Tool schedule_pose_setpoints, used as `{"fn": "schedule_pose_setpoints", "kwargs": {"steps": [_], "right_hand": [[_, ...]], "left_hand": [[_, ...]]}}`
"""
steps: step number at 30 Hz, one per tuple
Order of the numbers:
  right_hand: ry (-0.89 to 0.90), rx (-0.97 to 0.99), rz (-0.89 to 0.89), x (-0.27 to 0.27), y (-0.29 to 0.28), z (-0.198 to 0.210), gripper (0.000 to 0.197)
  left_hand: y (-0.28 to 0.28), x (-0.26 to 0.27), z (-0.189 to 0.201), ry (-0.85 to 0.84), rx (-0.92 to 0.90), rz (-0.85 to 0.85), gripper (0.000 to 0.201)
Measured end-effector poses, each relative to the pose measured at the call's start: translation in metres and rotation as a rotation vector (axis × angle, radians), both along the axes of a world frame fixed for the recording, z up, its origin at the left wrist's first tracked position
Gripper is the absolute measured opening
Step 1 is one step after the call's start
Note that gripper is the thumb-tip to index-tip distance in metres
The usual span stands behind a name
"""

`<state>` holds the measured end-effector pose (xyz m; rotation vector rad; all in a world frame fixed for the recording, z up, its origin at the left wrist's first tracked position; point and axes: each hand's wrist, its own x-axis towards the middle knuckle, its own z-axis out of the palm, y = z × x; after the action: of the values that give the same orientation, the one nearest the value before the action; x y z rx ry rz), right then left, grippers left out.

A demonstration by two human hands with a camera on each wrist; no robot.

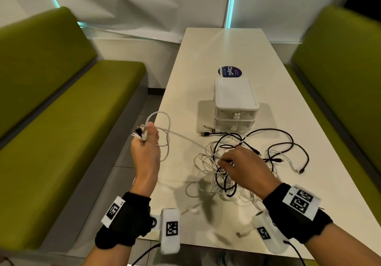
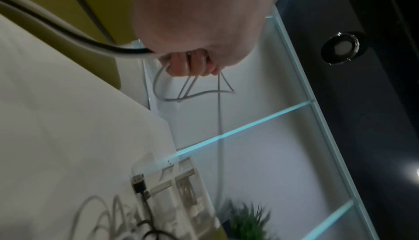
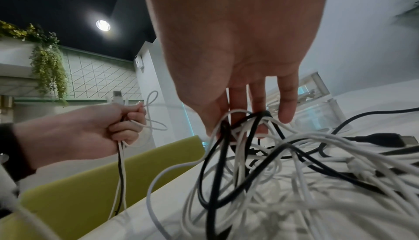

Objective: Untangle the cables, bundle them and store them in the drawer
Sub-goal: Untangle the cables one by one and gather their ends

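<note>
A tangle of white and black cables (image 1: pixel 224 183) (image 3: pixel 272 163) lies on the white table (image 1: pixel 206 59). My right hand (image 1: pixel 226 164) (image 3: pixel 240 123) reaches down into it, with loops caught between thumb and fingers and lifted a little. My left hand (image 1: pixel 144 139) (image 2: pixel 188 63) (image 3: pixel 127 118) is raised off the table's left edge. It grips a looped white cable (image 1: pixel 165 125) (image 2: pixel 172 97) (image 3: pixel 154 118) together with a black strand. A taut white strand runs from it to the tangle. The small white two-drawer unit (image 1: pixel 235 100) (image 2: pixel 181 186) (image 3: pixel 312 91) stands behind the cables, both drawers closed.
Green benches (image 1: pixel 61 100) (image 1: pixel 340 69) flank the table. A round blue sticker (image 1: pixel 229 72) lies behind the drawer unit. A black USB plug (image 1: pixel 206 134) rests left of the drawers, and black loops spread right (image 1: pixel 288 152). A white plug (image 1: pixel 241 232) lies near the front edge.
</note>
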<state>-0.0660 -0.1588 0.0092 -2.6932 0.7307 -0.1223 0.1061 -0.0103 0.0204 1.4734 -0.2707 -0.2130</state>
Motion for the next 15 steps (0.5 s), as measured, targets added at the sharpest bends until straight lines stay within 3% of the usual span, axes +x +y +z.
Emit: {"fn": "schedule_pose_setpoints", "kwargs": {"steps": [3, 5, 10, 13, 15], "right_hand": [[-0.005, -0.003, 0.001, 0.003, 0.005, 0.0, 0.03], [0.022, -0.045, 0.04, 0.004, 0.009, 0.003, 0.022], [0.036, -0.116, 0.118, 0.003, 0.012, 0.009, 0.011], [0.04, -0.061, 0.092, 0.003, 0.007, 0.006, 0.025], [0.044, -0.012, 0.065, 0.003, 0.005, 0.005, 0.03]], "left_hand": [[-0.006, -0.017, -0.011, -0.254, 0.233, -0.201, 0.032], [-0.012, -0.036, -0.021, -0.303, 0.315, -0.381, 0.024], [-0.017, -0.057, -0.038, -0.363, 0.346, -0.654, 0.032], [-0.015, -0.057, -0.04, -0.369, 0.244, -0.73, 0.048], [-0.014, -0.058, -0.044, -0.526, 0.231, -0.73, 0.061]]}}
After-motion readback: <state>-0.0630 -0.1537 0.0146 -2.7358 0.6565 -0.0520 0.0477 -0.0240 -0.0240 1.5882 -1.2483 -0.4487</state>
